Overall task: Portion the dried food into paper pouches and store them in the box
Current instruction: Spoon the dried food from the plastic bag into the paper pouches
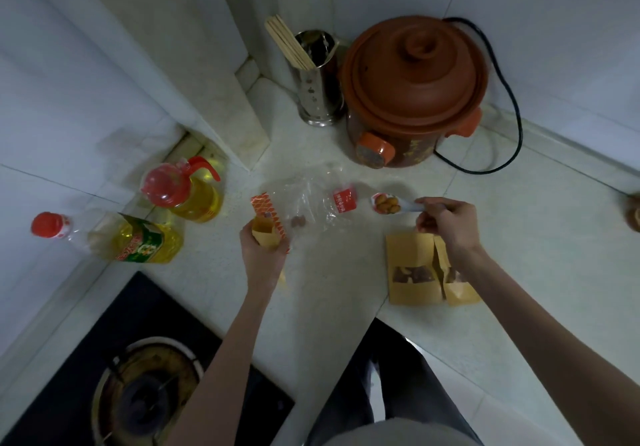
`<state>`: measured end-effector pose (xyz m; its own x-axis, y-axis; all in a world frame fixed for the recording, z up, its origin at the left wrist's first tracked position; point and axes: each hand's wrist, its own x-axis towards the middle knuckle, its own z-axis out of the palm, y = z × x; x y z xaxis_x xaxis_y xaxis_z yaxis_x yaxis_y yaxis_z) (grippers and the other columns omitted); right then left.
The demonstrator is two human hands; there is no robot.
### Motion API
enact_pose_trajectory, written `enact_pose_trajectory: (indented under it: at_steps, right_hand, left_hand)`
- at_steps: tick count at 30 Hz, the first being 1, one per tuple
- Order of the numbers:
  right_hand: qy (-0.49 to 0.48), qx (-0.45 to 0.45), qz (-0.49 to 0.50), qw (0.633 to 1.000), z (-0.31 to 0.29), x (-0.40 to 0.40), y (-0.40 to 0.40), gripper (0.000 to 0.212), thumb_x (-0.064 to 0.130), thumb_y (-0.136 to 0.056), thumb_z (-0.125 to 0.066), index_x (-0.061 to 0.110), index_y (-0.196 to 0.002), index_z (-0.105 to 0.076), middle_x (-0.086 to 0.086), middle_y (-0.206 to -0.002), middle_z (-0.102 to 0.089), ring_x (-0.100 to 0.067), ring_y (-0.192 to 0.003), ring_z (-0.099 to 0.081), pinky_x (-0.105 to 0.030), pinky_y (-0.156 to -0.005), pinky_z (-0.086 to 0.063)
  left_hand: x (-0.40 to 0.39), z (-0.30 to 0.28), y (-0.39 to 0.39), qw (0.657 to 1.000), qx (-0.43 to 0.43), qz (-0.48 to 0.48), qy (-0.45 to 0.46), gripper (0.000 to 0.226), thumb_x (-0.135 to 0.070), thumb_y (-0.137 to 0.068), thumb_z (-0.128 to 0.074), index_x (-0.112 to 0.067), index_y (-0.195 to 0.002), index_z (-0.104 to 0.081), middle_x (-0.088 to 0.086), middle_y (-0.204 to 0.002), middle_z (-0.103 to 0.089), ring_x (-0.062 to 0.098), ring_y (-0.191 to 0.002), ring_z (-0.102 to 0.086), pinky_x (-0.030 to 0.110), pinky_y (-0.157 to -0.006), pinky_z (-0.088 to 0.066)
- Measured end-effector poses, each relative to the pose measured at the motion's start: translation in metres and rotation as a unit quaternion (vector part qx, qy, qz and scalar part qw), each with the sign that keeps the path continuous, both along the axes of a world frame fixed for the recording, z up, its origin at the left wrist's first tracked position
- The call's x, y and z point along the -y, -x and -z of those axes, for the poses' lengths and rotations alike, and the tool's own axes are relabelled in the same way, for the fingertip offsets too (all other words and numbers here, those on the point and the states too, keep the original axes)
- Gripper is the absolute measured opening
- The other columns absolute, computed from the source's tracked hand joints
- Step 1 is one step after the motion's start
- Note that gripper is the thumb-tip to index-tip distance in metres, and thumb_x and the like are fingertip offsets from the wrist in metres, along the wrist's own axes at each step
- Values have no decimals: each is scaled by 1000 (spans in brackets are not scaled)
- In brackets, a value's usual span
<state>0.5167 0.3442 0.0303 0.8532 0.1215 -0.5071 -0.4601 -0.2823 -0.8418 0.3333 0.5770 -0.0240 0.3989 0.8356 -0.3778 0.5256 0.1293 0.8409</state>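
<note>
My left hand [260, 252] grips an upright brown paper pouch [264, 232] with its mouth open. My right hand [446, 221] holds a white spoon [398, 205] loaded with orange-brown dried food [386, 203], level above the counter to the right of the pouch. Between the hands lies a clear plastic bag [311, 203] with red printing and a few dark pieces [298, 221] inside. Two brown paper pouches [414, 269] with clear windows lie flat under my right wrist. No box is visible.
A brown clay electric cooker [414, 95] with a black cord stands at the back, next to a steel chopstick holder [317, 78]. Two oil bottles [183, 192] sit at the left. A gas burner [145, 393] lies at the lower left. The counter edge [377, 310] runs close to my body.
</note>
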Motion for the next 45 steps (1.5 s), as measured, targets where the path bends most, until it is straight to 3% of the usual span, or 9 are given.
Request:
enact_pose_trajectory:
  at_steps: [7, 19, 25, 29, 32, 36, 39, 42, 45]
  right_hand:
    - [-17, 34, -137, 990, -56, -6, 15, 20, -1, -91, -50, -7, -94, -69, -23, -65, -62, -30, -54, -60, -28, -50, -53]
    - [-54, 143, -299, 942, -155, -56, 50, 19, -2, -90, -53, -3, -84, -71, -19, -57, -62, -23, -42, -55, -24, -43, -46]
    - [49, 455, -421, 783, -189, -60, 67, 18, 1, -83, -60, 9, -72, -71, 1, -48, -58, -12, -39, -48, -17, -48, -41]
    - [35, 518, -455, 723, -195, -60, 66, 13, 1, -84, -62, 6, -78, -72, 0, -48, -54, -9, -37, -43, -20, -45, -38]
    - [-7, 507, -436, 743, -185, -56, 65, 13, -1, -85, -62, 4, -84, -74, -3, -61, -68, -12, -45, -54, -22, -46, -41]
    - [-35, 404, -331, 852, -143, -52, 50, 16, 8, -88, -58, 8, -87, -74, 13, -62, -63, -5, -50, -58, -18, -51, -44]
    - [0, 290, -285, 913, -91, -42, 27, 17, 8, -90, -57, 11, -86, -74, 0, -57, -64, -10, -47, -57, -23, -52, -47]
    - [41, 221, -230, 947, -44, -26, 6, 17, 11, -90, -57, 6, -87, -73, -6, -58, -65, -15, -47, -58, -25, -51, -47]
    - [85, 217, -194, 953, -14, -18, -11, 19, 17, -90, -56, 10, -83, -72, -2, -56, -65, -12, -47, -59, -25, -51, -49]
  left_hand:
    - [25, -26, 6, 995, -36, -56, -70, 64, -10, -68, -80, -14, -127, -54, 7, -117, -61, 27, -106, -60, 46, -88, -54]
    - [65, -91, 18, 950, 31, 116, -289, 56, -17, -70, -70, -31, -118, -43, -30, -96, -40, -8, -85, -33, 34, -84, -43]
    - [69, -111, 11, 946, 27, 109, -305, 55, -26, -72, -68, -34, -118, -40, -26, -103, -41, -7, -94, -38, 25, -90, -33]
    - [74, -111, 7, 953, 26, 86, -290, 60, -32, -72, -70, -30, -124, -40, -19, -114, -48, 2, -102, -47, 30, -95, -40]
    - [78, -103, 7, 960, 37, 74, -268, 61, -34, -70, -68, -32, -125, -40, -18, -115, -50, 3, -103, -51, 33, -94, -44]
    - [78, -74, 19, 989, 51, -8, -135, 61, -19, -69, -76, -46, -113, -44, -15, -103, -60, 9, -95, -60, 25, -75, -54]
    - [76, -44, 32, 997, -1, -59, -48, 57, -10, -73, -75, -31, -120, -50, -4, -106, -64, 19, -95, -64, 40, -78, -58]
    - [65, -22, 39, 996, -49, -71, 0, 53, -11, -75, -73, -23, -123, -52, 4, -106, -66, 26, -92, -65, 45, -77, -58]
    - [42, -18, 33, 993, -59, -98, 22, 45, -21, -73, -78, -26, -111, -55, -3, -96, -65, 13, -79, -62, 28, -59, -50]
